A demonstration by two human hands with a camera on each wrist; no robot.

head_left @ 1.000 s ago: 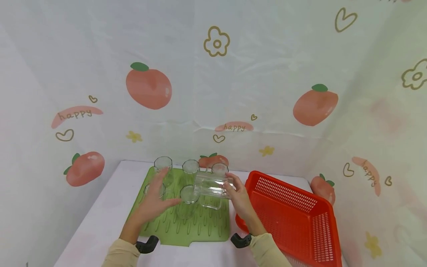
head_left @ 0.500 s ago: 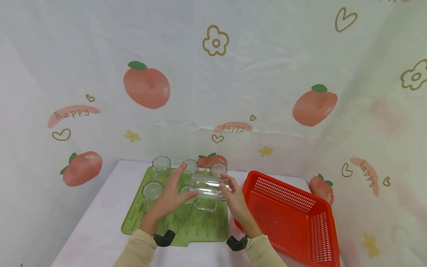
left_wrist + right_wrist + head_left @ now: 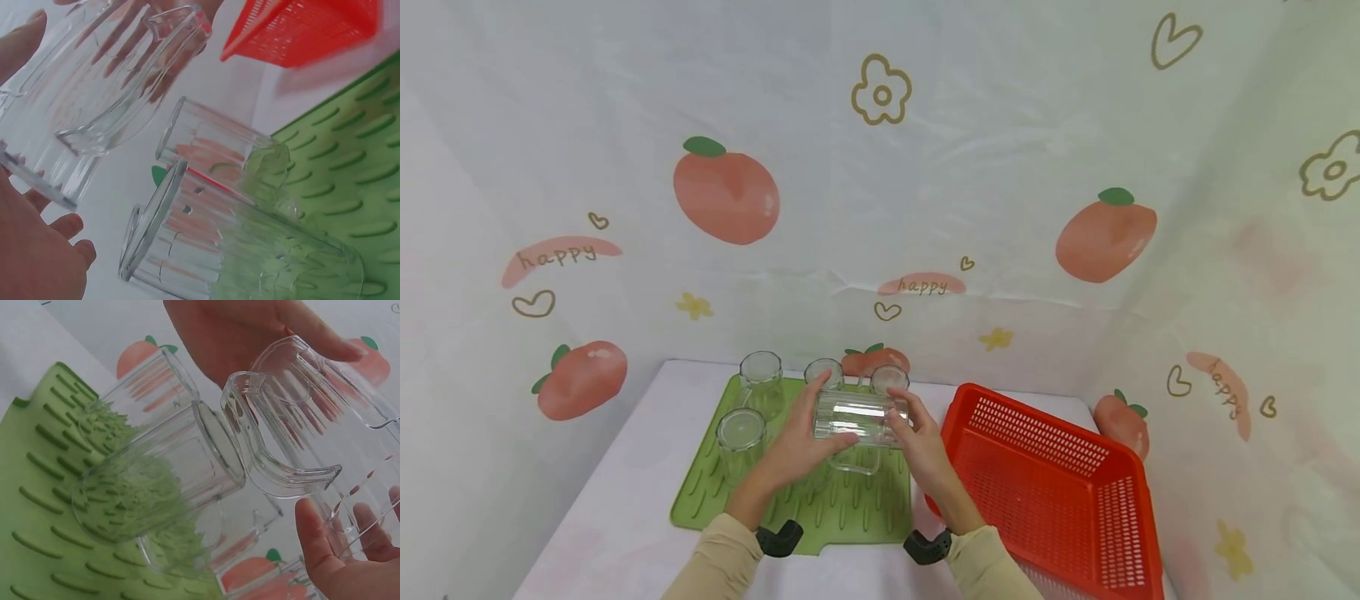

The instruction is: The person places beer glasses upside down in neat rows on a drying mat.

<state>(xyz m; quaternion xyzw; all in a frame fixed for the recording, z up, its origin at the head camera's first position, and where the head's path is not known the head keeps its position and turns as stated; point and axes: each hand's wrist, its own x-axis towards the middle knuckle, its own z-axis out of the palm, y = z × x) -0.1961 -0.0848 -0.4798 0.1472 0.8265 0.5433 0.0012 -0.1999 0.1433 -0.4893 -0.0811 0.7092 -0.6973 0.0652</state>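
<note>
A clear glass mug (image 3: 861,417) lies sideways in the air above the green drying mat (image 3: 865,521), its handle (image 3: 855,469) pointing down toward me. My left hand (image 3: 796,446) holds the mug's left end, thumb in front and fingers behind. At its other end, my right hand (image 3: 923,443) grips it with thumb and fingers. Several more glass mugs stand on the mat, among them a front-left mug (image 3: 741,442) and a back-left mug (image 3: 762,385). One front mug is mostly hidden behind my left hand. In the right wrist view, the held mug's handle (image 3: 281,478) is near a standing mug (image 3: 169,469).
A red perforated plastic basket (image 3: 1138,508) stands right of the mat, close to my right forearm. The white table (image 3: 602,508) ends at a patterned cloth backdrop (image 3: 820,208) behind the mugs.
My left hand has moved right and taken hold of the mug's left end. My right hand has kept its grip, and the mug has shifted slightly left.
</note>
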